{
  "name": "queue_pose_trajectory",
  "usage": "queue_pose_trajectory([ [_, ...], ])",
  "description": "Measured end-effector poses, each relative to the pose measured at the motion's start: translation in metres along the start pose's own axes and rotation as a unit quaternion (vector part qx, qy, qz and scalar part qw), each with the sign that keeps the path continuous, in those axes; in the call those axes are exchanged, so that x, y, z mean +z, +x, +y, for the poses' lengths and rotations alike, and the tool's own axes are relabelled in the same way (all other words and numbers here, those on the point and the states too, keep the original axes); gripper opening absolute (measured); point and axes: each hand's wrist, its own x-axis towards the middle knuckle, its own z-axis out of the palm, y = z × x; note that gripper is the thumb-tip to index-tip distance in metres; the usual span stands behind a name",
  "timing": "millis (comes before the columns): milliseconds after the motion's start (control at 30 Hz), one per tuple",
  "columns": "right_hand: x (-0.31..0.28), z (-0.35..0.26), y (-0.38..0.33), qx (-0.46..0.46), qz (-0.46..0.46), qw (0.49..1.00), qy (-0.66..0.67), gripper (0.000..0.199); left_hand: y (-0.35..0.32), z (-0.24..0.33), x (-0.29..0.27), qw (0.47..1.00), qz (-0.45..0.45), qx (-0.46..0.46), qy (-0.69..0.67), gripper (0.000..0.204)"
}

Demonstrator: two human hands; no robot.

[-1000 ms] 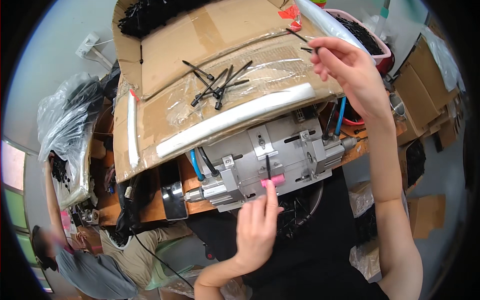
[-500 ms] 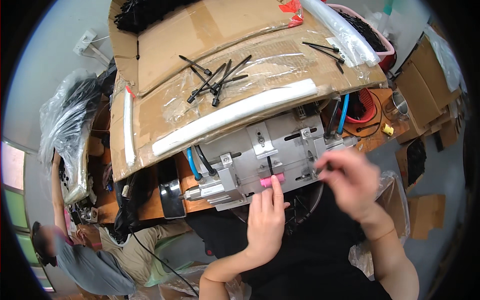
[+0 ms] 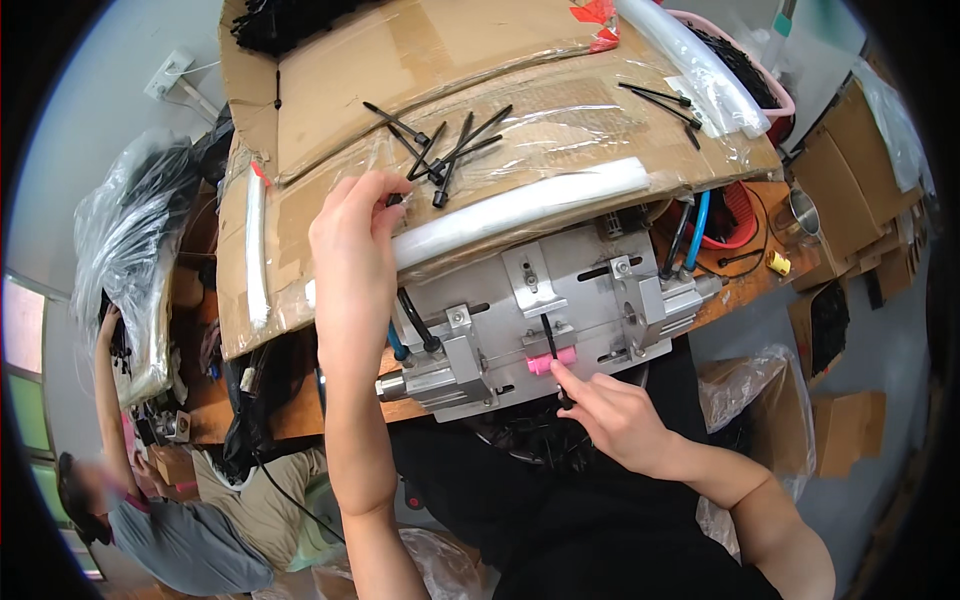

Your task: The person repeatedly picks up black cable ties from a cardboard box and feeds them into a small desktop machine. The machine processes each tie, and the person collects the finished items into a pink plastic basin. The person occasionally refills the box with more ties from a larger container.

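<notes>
Black cable ties on far cardboard meet the pinching left hand; right hand, forefinger out, presses the near pink piece.

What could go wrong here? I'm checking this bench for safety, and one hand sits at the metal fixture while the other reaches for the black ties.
1. The right hand has a fingertip at the pink part in the metal fixture; if the fixture actuates, a pinch seems possible.
2. The left hand reaches over to the loose black ties on sloped, plastic-covered cardboard; they might slide or scatter.
</notes>
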Motion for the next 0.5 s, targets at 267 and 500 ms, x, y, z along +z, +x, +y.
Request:
queue_pose_trajectory([
  [267, -0.054, -0.008, 0.164, -0.18, 0.167, 0.947, -0.205, 0.017, -0.051, 0.017, -0.025, 0.997, 0.058, -0.026, -0.033, 0.02],
  [500, -0.061, 0.018, 0.253, -0.061, 0.091, 0.993, -0.036, 0.013, -0.161, 0.074, 0.02, 1.0, -0.001, -0.018, 0.012, 0.069],
])
